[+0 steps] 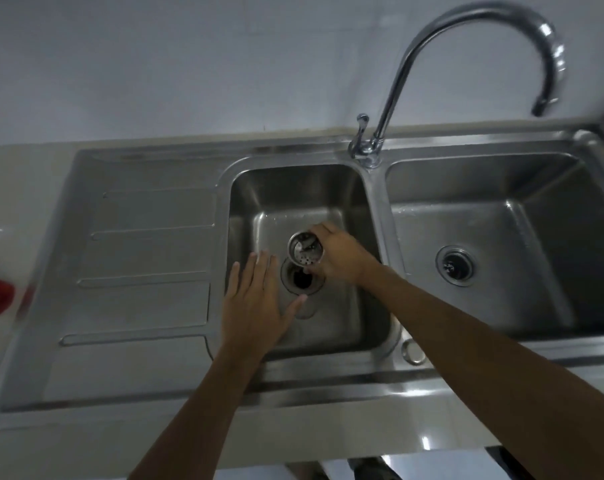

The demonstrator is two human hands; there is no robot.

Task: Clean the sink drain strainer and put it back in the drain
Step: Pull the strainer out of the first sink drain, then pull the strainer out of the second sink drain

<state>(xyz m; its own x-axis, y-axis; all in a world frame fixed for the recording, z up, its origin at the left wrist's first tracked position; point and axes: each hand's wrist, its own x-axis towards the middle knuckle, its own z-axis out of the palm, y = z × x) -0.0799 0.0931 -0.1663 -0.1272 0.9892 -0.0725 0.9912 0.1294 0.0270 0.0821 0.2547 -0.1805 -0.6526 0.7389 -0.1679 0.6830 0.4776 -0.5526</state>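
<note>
Holding the strainer (305, 250) just above and behind the open drain (302, 277), the right hand (338, 256) grips the small perforated metal basket by its rim and side, tilted so its mouth faces the camera. Pale matter shows inside the basket; whether it is debris or a reflection cannot be told. The left hand (255, 303) is released, fingers spread flat, empty, hovering just left of the drain with the thumb reaching toward the drain's near edge.

Judgement: the strainer is out of its seat and, by the look of the contents, probably not yet clean. Good practice would be to keep the basket level enough that nothing drops into the uncovered drain, and to empty and rinse it elsewhere.

The faucet (466, 64) spout arcs well right of the drain, over the right basin (501, 216), so rinsing means crossing the divider between the basins or swinging the spout back.

Clearances: the left basin (259, 202) walls stand close around the drain on all sides. The drainboard (137, 254) left of the drain offers open flat room.
</note>
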